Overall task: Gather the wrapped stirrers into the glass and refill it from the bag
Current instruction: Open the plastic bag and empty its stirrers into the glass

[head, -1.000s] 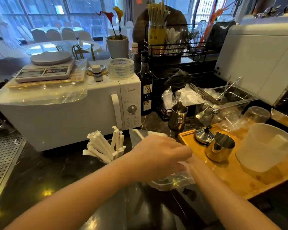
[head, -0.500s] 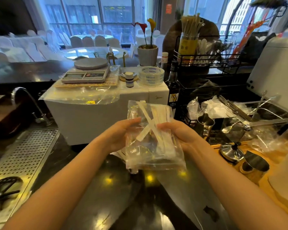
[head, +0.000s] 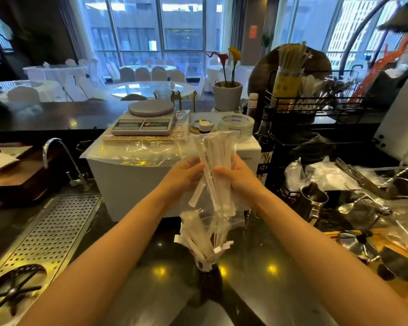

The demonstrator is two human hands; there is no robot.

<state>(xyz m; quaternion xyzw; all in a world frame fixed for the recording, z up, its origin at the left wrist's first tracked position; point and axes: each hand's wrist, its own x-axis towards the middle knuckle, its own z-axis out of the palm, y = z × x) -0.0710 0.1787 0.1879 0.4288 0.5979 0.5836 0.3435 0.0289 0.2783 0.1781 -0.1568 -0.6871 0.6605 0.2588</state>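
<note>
a white microwave (head: 137, 184) is seen at the back of the dark bench (head: 257, 267), with a scale (head: 144, 118) on top. a clear bag (head: 216, 175) of wrapped stirrers (head: 218, 165) is held upright above the bench's middle, pinched between the left hand (head: 185, 172) and right hand (head: 239, 176), fingers closed on it. below it, near the front edge, a glass (head: 206, 262) crowded with stirrers is seen.

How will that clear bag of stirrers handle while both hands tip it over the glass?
The bag looks thin and crinkled, so probably floppy and slippery. The stirrers inside likely stiffen it lengthwise. The glass is narrow and crammed with fanned-out stirrers, so a nudge might tip it.
</note>
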